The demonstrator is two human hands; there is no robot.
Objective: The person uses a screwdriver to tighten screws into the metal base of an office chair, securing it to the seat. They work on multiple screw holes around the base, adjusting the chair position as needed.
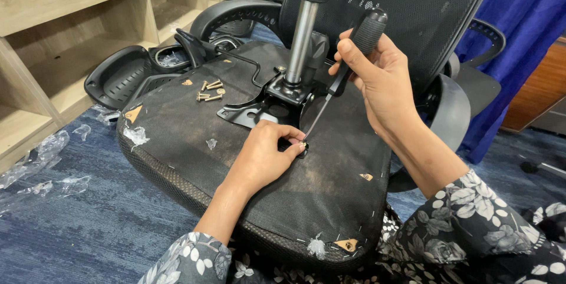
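Upturned chair seat, underside up on blue carpet: dusty black fabric stapled round the edge, torn paper tags near the rim, mesh showing along the near side. Black metal plate bolted at seat centre, chrome gas column rising from it. Small screw standing on the seat just in front of the plate, brass-coloured at the head. Loose screws lying in a small heap on the seat, left of the plate. Left hand palm-down on the seat, fingers curled, thumb and forefinger pinching the small screw upright. Right hand raised above the seat to the right of the column, fist wrapped round the black ribbed grip of a screwdriver, shaft slanting down to the left, tip meeting the screw head. Both forearms in floral sleeves, coming in from the bottom edge. Screw body mostly hidden by the left fingertips; tip shape too small to make out. Column top cut off by the frame. Chair back behind the seat, partly covered by the right hand. Armrest off the seat's far left corner, wooden shelves beyond.
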